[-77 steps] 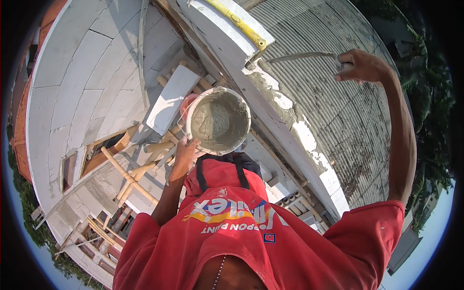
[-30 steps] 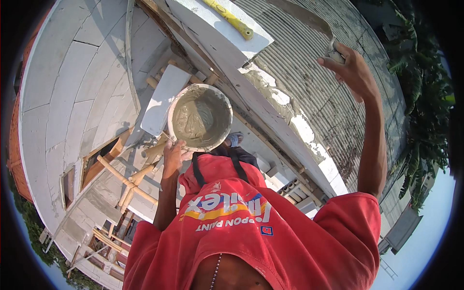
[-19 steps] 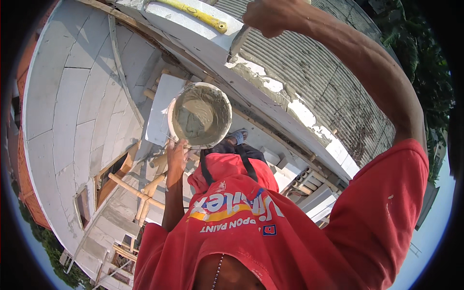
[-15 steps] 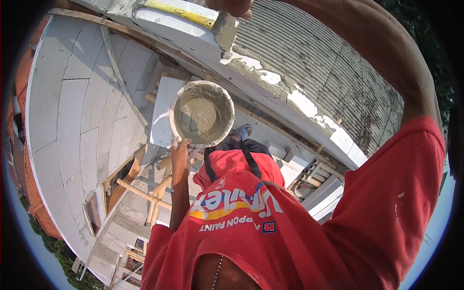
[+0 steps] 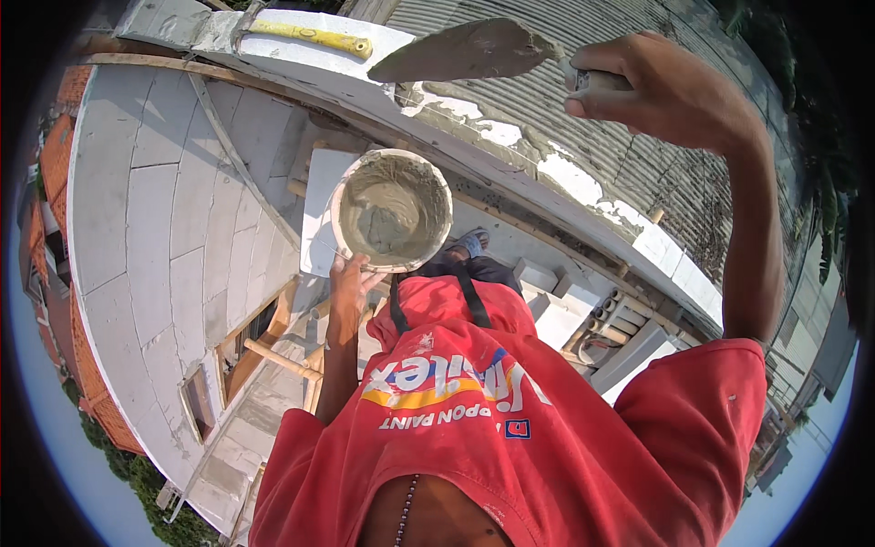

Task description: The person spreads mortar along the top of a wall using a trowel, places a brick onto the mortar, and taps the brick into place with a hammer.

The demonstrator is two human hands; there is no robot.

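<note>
My left hand (image 5: 351,281) grips the near rim of a round bucket (image 5: 340,228) with its fingers closed on it. Wet grey mortar (image 5: 390,208) lies inside, also smeared up the inner wall. Closed round its handle, my right hand (image 5: 652,91) holds a trowel (image 5: 465,50) out at the upper right. The trowel's grey blade points left, above the top of a white block wall (image 5: 401,98). Whether a load of mortar sits on the blade I cannot tell. Beyond the blade's tip lies a yellow-handled tool (image 5: 314,36) on the wall; its head is partly cut off from view.
Rough mortar (image 5: 501,128) runs along the wall's top edge, beside a corrugated roof (image 5: 629,173). A white board (image 5: 319,205) stands by the bucket. Below are bamboo poles (image 5: 283,360), pale blocks (image 5: 574,296) and my sandalled foot (image 5: 472,242). A block wall (image 5: 155,246) rises at left.
My right hand has moved right and nearer from the wall's top, carrying the trowel. Its blade, seen narrow before, now shows broad and points left. The bucket stays in my left hand.
</note>
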